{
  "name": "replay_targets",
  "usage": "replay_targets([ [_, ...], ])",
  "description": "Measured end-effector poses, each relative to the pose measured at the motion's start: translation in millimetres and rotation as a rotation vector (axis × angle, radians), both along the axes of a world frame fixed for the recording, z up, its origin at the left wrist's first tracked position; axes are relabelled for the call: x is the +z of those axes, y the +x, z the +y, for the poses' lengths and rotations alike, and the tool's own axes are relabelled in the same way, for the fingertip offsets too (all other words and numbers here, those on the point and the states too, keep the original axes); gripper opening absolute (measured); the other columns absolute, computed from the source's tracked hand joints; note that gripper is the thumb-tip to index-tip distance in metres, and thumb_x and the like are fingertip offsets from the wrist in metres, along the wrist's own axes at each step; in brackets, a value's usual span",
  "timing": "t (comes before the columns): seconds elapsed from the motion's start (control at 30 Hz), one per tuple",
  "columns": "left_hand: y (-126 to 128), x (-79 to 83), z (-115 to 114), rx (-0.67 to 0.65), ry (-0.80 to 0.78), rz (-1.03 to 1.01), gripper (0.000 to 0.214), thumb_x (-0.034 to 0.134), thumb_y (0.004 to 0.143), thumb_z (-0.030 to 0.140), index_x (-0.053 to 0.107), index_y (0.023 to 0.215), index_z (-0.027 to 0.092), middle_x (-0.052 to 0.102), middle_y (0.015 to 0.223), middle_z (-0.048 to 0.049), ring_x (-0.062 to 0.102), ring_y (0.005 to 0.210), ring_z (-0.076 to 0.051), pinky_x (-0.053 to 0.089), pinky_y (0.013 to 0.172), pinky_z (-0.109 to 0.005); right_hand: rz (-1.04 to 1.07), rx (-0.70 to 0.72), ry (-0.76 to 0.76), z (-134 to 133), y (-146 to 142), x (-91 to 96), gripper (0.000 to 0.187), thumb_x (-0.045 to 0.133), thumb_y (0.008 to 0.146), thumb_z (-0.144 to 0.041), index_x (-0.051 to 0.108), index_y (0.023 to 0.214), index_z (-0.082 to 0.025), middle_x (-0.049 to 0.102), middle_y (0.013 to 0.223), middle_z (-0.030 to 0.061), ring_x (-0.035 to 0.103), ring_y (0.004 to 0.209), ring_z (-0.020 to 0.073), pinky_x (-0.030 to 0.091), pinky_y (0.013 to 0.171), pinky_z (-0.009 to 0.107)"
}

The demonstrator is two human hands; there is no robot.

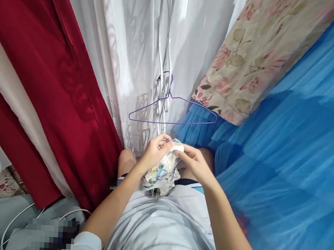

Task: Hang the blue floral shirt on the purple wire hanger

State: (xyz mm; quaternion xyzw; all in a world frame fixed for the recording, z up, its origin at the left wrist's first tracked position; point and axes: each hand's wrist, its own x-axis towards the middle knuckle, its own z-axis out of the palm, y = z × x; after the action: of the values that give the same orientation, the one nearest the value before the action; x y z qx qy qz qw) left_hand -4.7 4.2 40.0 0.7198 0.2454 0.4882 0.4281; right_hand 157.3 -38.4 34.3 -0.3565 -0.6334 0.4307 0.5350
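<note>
My left hand (pixel 153 150) and my right hand (pixel 194 163) meet in front of me, both closed on a small floral cloth (pixel 162 174). The cloth is white with blue and yellow flowers and hangs bunched below my fingers, over my lap. Both hands pinch its upper edge, fingertips nearly touching. A thin purple wire hanger (pixel 173 112) hangs just above and beyond my hands, hooked on a white metal window grille (pixel 162 83). Neither hand touches the hanger.
A white sheer curtain (pixel 125 61) hangs ahead, a dark red curtain (pixel 52 86) to the left. Blue tulle fabric (pixel 290 156) fills the right side, with a floral pillow (pixel 257 59) above it. White cables (pixel 20 213) lie on grey bedding at lower left.
</note>
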Motion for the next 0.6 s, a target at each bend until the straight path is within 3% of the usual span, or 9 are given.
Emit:
replay_targets([
  [0.07, -16.9, -7.9, 5.2, -0.184, -0.187, 0.063, 0.037, 0.060, 0.087, 0.053, 0.059, 0.097, 0.017, 0.060, 0.071, -0.0013, 0.056, 0.060, -0.013, 0.042, 0.054, -0.022, 0.128, -0.028, -0.016, 2.0, 8.0, 6.6, 0.023, 0.069, 0.083, -0.038, 0.071, 0.098, -0.021, 0.071, 0.090, 0.0048, 0.064, 0.078, 0.0214, 0.050, 0.071, 0.031],
  [0.13, -37.3, -20.5, 8.8, -0.272, -0.281, 0.178, 0.044, 0.063, 0.082, 0.058, 0.063, 0.090, 0.014, 0.062, 0.074, -0.0036, 0.057, 0.065, -0.014, 0.043, 0.057, -0.023, 0.236, -0.092, 0.007, 6.5, 19.6, 16.0, 0.020, 0.071, 0.081, -0.036, 0.070, 0.096, -0.023, 0.071, 0.086, 0.0038, 0.063, 0.073, 0.0193, 0.050, 0.067, 0.029],
  [0.23, -69.0, -41.0, 11.9, -0.193, -0.249, 0.388, 0.047, 0.067, 0.077, 0.060, 0.064, 0.076, 0.013, 0.060, 0.071, -0.0025, 0.055, 0.066, -0.015, 0.042, 0.058, -0.024, 0.328, -0.205, 0.090, 19.7, 42.1, 33.6, 0.019, 0.075, 0.076, -0.033, 0.070, 0.092, -0.023, 0.070, 0.082, 0.0028, 0.063, 0.067, 0.0171, 0.050, 0.062, 0.027],
  [0.33, -97.8, -50.9, 16.0, -0.104, -0.108, 0.599, 0.045, 0.068, 0.076, 0.059, 0.065, 0.070, 0.014, 0.058, 0.069, -0.0013, 0.055, 0.068, -0.016, 0.043, 0.061, -0.025, 0.358, -0.305, 0.198, 40.2, 66.4, 49.3, 0.022, 0.079, 0.071, -0.032, 0.071, 0.088, -0.022, 0.071, 0.078, 0.0023, 0.063, 0.062, 0.0158, 0.049, 0.058, 0.026],
  [0.43, -124.2, -42.6, 25.0, 0.017, 0.134, 0.741, 0.040, 0.067, 0.078, 0.055, 0.067, 0.068, 0.017, 0.063, 0.079, -0.0035, 0.058, 0.084, -0.020, 0.045, 0.081, -0.030, 0.326, -0.316, 0.196, 64.1, 85.4, 54.7, 0.025, 0.082, 0.067, -0.033, 0.072, 0.086, -0.022, 0.072, 0.077, 0.0021, 0.063, 0.062, 0.0161, 0.051, 0.058, 0.026],
  [0.53, -149.7, -20.5, 41.3, 0.202, 0.347, 0.862, 0.037, 0.065, 0.081, 0.054, 0.066, 0.070, 0.019, 0.066, 0.085, -0.0041, 0.057, 0.097, -0.023, 0.033, 0.103, -0.040, 0.211, -0.223, 0.065, 85.4, 95.8, 49.6, 0.029, 0.083, 0.065, -0.039, 0.072, 0.085, -0.022, 0.072, 0.077, 0.0033, 0.065, 0.065, 0.0187, 0.052, 0.059, 0.028],
  [0.6, -164.8, -3.9, 56.1, 0.305, 0.410, 0.921, 0.035, 0.063, 0.083, 0.053, 0.066, 0.074, 0.020, 0.068, 0.087, -0.0038, 0.057, 0.100, -0.024, 0.025, 0.107, -0.047, 0.134, -0.149, -0.037, 96.1, 97.9, 44.0, 0.031, 0.083, 0.064, -0.042, 0.071, 0.082, -0.020, 0.071, 0.075, 0.0032, 0.064, 0.064, 0.0178, 0.051, 0.057, 0.027],
])
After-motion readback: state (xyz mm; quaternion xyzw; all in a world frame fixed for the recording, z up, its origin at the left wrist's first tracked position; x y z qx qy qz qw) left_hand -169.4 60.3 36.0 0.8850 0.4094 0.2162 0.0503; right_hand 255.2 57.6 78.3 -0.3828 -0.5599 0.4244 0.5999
